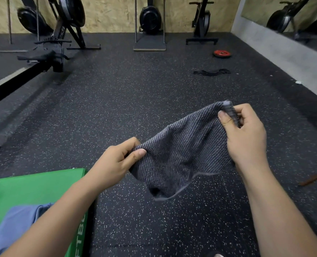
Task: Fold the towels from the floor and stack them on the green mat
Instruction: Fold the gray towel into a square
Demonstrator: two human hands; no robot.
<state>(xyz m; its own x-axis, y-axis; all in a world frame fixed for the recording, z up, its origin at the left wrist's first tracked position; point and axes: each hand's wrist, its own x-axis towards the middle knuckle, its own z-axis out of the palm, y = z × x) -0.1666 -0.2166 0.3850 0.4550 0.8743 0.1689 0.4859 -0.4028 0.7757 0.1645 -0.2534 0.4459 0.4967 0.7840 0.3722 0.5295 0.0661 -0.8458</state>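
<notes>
A dark grey ribbed towel (181,153) hangs in the air between my two hands, above the speckled black floor. My left hand (115,164) pinches its lower left corner between thumb and fingers. My right hand (245,134) grips the upper right corner, held higher and farther out. The towel sags in the middle and its bottom edge droops toward the floor. The green mat (29,188) lies at the lower left, partly behind my left forearm. A folded blue towel (14,225) rests on it.
A rowing machine (42,56) stretches along the left side. More gym machines (150,21) stand against the back wall. A red weight plate (222,53) and black bands (212,72) lie on the floor at the far right. A mirror wall (293,25) runs along the right.
</notes>
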